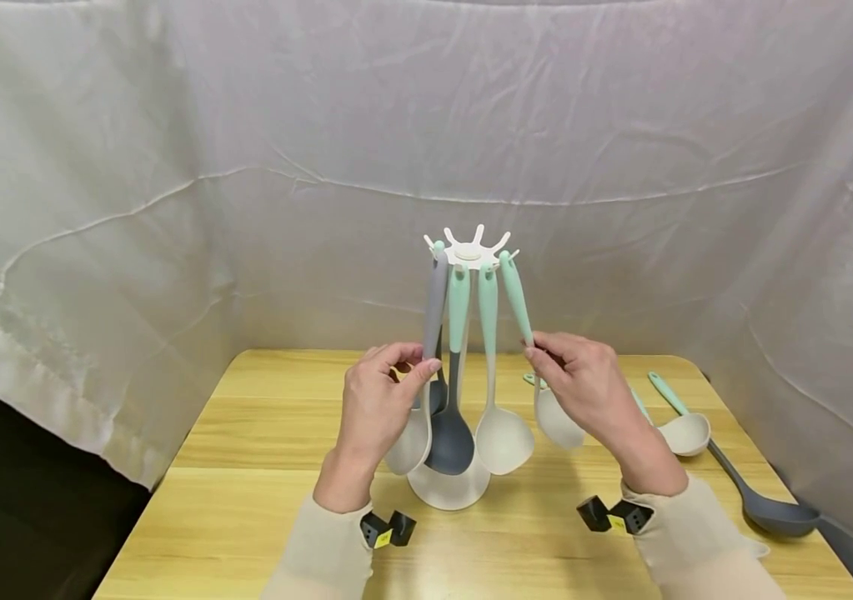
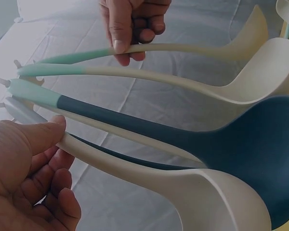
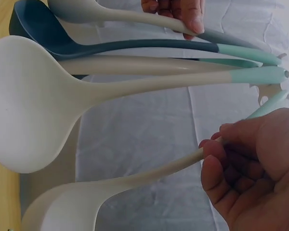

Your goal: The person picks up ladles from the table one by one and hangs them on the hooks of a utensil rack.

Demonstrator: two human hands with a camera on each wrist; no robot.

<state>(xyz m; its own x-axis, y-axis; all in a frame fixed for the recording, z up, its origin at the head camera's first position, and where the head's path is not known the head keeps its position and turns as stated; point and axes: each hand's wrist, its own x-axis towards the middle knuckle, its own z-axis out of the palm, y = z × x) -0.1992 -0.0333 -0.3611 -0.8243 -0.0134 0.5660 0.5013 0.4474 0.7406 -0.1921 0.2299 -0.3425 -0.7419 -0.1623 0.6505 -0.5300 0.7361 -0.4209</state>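
Observation:
A white rack (image 1: 469, 252) with a ring of hooks stands mid-table, utensils hanging around it. My left hand (image 1: 377, 400) pinches a white ladle with a grey handle (image 1: 435, 304) between thumb and fingers, just below the grip. On the other side, my right hand (image 1: 584, 379) pinches the neck of a white ladle with a mint handle (image 3: 154, 168). Both ladles' handle tops are at hooks. Between the hands hang a dark blue-grey ladle (image 1: 450, 442) and another white ladle (image 1: 504, 437), both mint-handled. Another dark utensil (image 1: 437, 396) hangs behind, partly hidden.
On the wooden table (image 1: 261, 467), to the right, lie a white ladle (image 1: 687, 433) and a dark grey ladle (image 1: 779, 515), partly behind my right forearm. Pale cloth (image 1: 396, 100) encloses the back and sides. The rack's round base (image 1: 449, 493) sits below the hanging bowls.

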